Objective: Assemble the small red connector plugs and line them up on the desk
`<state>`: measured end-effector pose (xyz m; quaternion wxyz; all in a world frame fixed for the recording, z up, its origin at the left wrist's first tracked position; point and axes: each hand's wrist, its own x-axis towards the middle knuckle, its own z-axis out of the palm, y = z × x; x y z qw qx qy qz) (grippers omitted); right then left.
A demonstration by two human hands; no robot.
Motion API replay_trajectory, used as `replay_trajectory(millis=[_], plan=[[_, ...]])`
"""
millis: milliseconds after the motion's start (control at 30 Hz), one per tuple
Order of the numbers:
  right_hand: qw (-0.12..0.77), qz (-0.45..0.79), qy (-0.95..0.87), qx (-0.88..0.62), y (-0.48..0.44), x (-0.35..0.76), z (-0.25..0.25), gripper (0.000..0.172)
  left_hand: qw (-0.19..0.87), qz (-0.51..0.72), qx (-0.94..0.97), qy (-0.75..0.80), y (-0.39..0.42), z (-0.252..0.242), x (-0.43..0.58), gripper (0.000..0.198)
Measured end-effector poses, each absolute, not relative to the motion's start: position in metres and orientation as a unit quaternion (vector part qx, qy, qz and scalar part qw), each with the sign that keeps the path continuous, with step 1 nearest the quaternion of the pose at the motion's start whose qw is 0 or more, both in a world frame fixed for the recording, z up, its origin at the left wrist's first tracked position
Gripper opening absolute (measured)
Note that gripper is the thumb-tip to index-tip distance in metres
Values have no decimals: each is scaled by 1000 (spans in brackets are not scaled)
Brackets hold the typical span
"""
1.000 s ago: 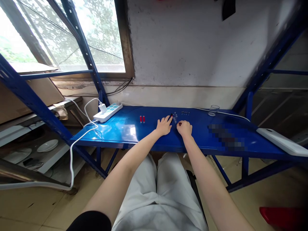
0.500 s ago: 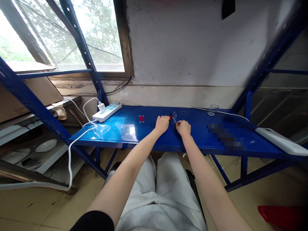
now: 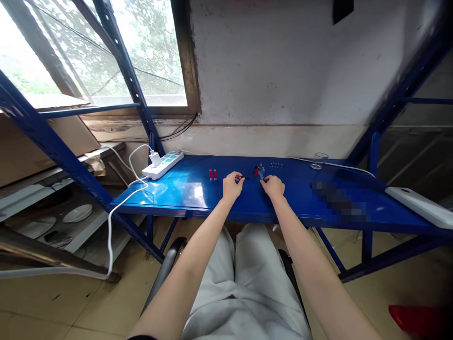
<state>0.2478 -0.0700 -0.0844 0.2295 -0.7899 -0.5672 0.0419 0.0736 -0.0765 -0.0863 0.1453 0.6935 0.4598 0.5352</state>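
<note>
The left hand (image 3: 231, 185) rests near the middle of the blue tabletop (image 3: 184, 191). Its fingers are curled into a narrow grip that pinches a small dark stick (image 3: 244, 177), which pokes out toward 3 o'clock, low over the surface. The right hand (image 3: 273, 186) lies at 3 o'clock of the left one, with a strip of open blue between them. Its fingers are curled, with the tips at a cluster of small clear pieces (image 3: 261, 172). I cannot tell whether that grip holds one of them. A red piece (image 3: 255, 171) stands just at 9 o'clock of the cluster, on the wall side of the gap between the hands.

At 10 o'clock of the left hand, two red caps (image 3: 212, 174) stand side by side, near the knuckles. At 12 o'clock of the right hand, closer to the back edge, runs a short row of dark dots (image 3: 276, 165). A glass (image 3: 319, 160) stands at 2 o'clock, right by the back edge.

A power strip (image 3: 163, 165) lies at the back left corner, well apart from the hands, and its white cable (image 3: 110, 222) drops over the left edge. Open surface shows between the strip and the red caps, and along the front edge on either side of the wrists. A white slab (image 3: 417, 208) lies at the far right end. Slanted blue posts (image 3: 134, 94) rise behind the left corner.
</note>
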Motion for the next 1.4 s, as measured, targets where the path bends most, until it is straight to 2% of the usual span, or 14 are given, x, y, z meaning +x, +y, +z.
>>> replay_trajectory(millis=[267, 567, 767, 1067, 1400], plan=[[243, 118, -520, -810, -58, 244, -75, 25, 167, 560, 664, 466, -79, -84, 69, 10], [289, 103, -498, -811, -52, 242, -82, 20, 172, 558, 663, 468, -78, -86, 68, 11], [283, 95, -520, -800, -59, 239, -86, 17, 179, 554, 667, 466, -78, -86, 68, 11], [228, -68, -705, -668, -77, 222, -81, 13, 166, 561, 671, 455, -78, -86, 67, 8], [189, -89, -728, -652, -78, 219, -82, 12, 151, 580, 664, 447, -80, -84, 66, 9]])
